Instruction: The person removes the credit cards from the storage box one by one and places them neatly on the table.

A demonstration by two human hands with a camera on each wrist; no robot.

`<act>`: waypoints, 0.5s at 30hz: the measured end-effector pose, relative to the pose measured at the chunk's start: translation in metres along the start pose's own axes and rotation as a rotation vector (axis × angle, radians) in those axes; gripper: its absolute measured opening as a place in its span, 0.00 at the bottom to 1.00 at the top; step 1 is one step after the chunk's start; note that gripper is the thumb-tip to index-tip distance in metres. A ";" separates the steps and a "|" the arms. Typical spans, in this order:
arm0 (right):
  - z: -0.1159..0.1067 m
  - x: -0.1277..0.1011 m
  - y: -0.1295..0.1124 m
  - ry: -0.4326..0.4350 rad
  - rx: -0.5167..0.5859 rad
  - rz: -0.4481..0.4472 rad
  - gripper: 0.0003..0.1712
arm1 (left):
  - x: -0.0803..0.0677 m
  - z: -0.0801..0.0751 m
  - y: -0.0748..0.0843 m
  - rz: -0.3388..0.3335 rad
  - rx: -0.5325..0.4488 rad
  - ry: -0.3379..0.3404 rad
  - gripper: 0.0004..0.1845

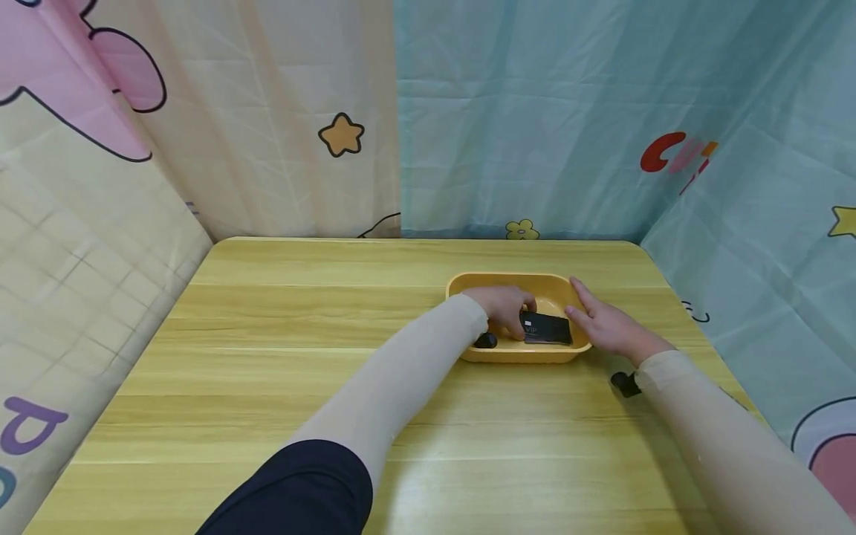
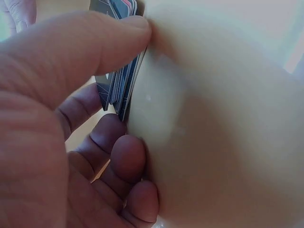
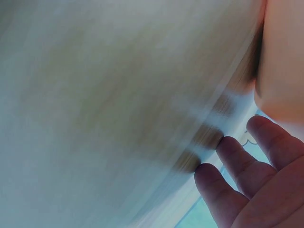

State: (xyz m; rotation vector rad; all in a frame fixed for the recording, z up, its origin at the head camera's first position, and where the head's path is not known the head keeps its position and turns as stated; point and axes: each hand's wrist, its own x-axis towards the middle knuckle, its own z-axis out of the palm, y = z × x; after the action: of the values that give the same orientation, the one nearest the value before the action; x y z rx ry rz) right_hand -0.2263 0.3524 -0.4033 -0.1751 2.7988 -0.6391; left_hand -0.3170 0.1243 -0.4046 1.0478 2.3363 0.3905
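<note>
Card stack (image 1: 550,329) sits near the tray's (image 1: 518,357) front right corner; your left hand (image 1: 505,306) pinches its left end; right hand (image 1: 614,328), fingers extended, touches the right rim; likely light, stiff, slippery; take both long edges

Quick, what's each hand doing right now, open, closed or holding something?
Left hand: closed, pinching the stack of cards in the tray.
Right hand: open, fingers extended at the tray's right end.
</note>
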 end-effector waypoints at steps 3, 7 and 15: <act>0.001 0.002 0.001 0.002 0.000 -0.004 0.45 | 0.001 0.002 -0.003 0.002 0.001 0.004 0.36; 0.002 0.002 0.000 0.006 0.001 -0.006 0.45 | -0.002 0.004 -0.003 0.021 0.023 0.028 0.37; 0.000 -0.002 -0.003 0.006 0.009 -0.009 0.45 | -0.006 0.003 0.000 0.019 0.029 0.046 0.32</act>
State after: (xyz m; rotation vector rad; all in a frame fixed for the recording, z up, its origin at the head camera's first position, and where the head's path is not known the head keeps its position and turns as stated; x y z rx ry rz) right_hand -0.2239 0.3498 -0.4014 -0.1844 2.8016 -0.6558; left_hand -0.3121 0.1201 -0.4052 1.0862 2.3807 0.3936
